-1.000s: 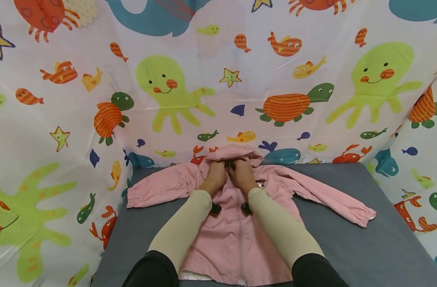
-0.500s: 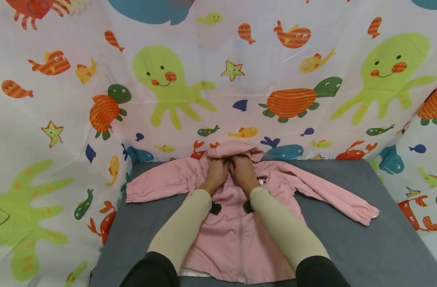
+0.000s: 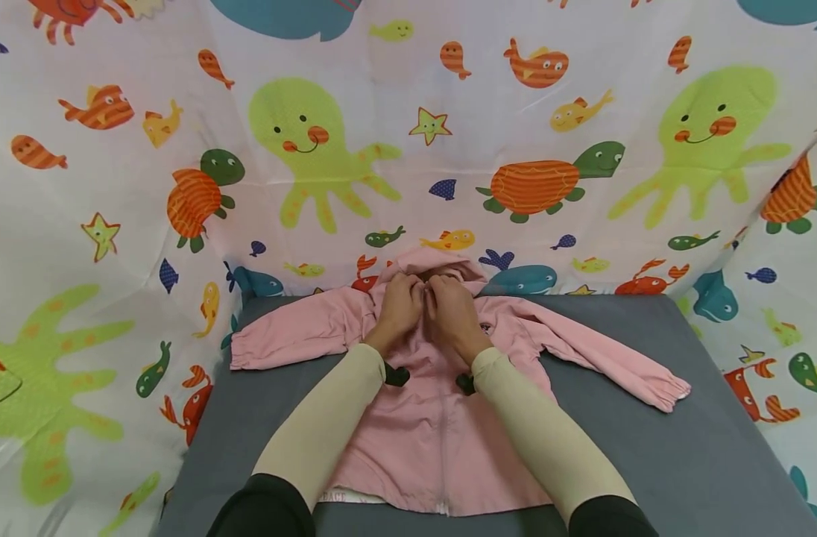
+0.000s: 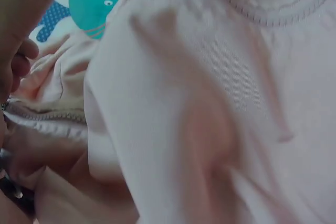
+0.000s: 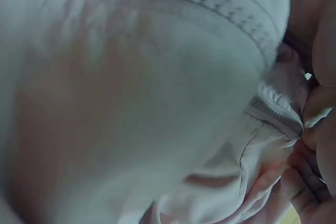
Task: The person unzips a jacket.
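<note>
A pink hooded zip jacket (image 3: 402, 440) lies front up with its sleeves spread to both sides. At its neck, just below the hood (image 3: 428, 259), my left hand (image 3: 400, 307) and right hand (image 3: 451, 313) are close together, thumbs and fingers curled on the collar fabric. Both hands pinch the jacket near the top of its zipper; the exact grip is partly hidden. In the left wrist view, zipper teeth (image 4: 58, 115) run beside curled fingers. Fingers (image 5: 302, 187) show at the right edge of the right wrist view, against the jacket's zipper edge (image 5: 275, 114).
The jacket lies on a grey table (image 3: 616, 447). A white curtain (image 3: 355, 45) printed with sea animals hangs behind it and along both sides. A dark wrist strap piece (image 3: 396, 376) shows under the left wrist, and another strap piece (image 3: 465, 384) under the right.
Both hands have risen slightly at the neck, and the front fabric below them is pulled up more. The print on the chest is now mostly covered. The head view has shifted a little.
</note>
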A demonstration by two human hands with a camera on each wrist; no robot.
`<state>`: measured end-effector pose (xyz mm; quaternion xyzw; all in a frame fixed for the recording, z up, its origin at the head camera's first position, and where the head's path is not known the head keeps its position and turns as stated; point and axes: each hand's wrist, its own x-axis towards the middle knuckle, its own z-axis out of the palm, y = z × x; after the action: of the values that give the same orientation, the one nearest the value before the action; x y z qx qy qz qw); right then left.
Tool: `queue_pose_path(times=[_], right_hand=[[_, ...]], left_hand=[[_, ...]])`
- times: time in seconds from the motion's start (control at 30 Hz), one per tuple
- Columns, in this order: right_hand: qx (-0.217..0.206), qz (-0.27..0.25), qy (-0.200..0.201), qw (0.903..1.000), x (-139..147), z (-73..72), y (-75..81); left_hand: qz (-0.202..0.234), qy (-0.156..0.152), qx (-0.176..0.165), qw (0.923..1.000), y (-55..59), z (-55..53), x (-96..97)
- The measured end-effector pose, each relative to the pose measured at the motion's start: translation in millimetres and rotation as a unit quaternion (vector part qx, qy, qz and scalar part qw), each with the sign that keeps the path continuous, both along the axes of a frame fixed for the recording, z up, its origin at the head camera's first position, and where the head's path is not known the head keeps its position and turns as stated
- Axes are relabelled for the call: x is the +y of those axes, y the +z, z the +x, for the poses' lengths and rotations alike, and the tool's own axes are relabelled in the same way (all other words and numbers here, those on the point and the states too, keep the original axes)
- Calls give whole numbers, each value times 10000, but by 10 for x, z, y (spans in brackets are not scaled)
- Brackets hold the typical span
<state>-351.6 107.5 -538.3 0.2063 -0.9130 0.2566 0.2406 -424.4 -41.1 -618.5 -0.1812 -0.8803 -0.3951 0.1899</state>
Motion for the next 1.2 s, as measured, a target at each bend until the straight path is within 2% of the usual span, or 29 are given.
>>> queue_pose_path(times=[0.07, 0.1, 0.2, 0.23, 0.3, 0.33, 0.4, 0.5, 0.7, 0.87, 1.07, 1.13, 1.2], right_hand=[[-2, 87, 36, 10000, -2, 35, 61], [16, 178, 67, 9998, -6, 57, 77], [178, 545, 187, 9982, -23, 180, 80], [222, 653, 252, 9973, -40, 236, 64], [305, 808, 362, 9956, -67, 381, 42], [316, 841, 403, 9951, -74, 471, 40], [238, 860, 483, 9948, -75, 668, 66], [77, 976, 589, 9935, -54, 975, 129], [-354, 1307, 748, 9880, 3, 1554, 237], [-680, 1458, 1249, 9790, -7, 1939, 255], [-820, 1908, 1771, 9620, -36, 2358, 302], [-935, 2040, 2012, 9535, -63, 2495, 297], [-1182, 2116, 2381, 9405, -96, 2636, 279]], left_hand=[[149, 77, -66, 9998, 133, 54, 12], [252, 151, 59, 9996, 187, 71, 0], [332, 576, 111, 9977, 533, 268, -4], [411, 708, 73, 9966, 659, 348, -23], [469, 935, 99, 9945, 784, 391, -61], [439, 1028, -49, 9937, 902, 461, -67], [449, 1113, -32, 9928, 998, 480, -114], [535, 1177, 87, 9916, 1118, 475, -180], [728, 1190, 440, 9892, 1385, 399, -252], [965, 1193, 438, 9872, 1600, 350, -239], [1108, 1276, 518, 9842, 1733, 292, -211], [1246, 1409, 557, 9806, 1779, 281, -212], [1382, 1529, 601, 9767, 1829, 267, -216]])
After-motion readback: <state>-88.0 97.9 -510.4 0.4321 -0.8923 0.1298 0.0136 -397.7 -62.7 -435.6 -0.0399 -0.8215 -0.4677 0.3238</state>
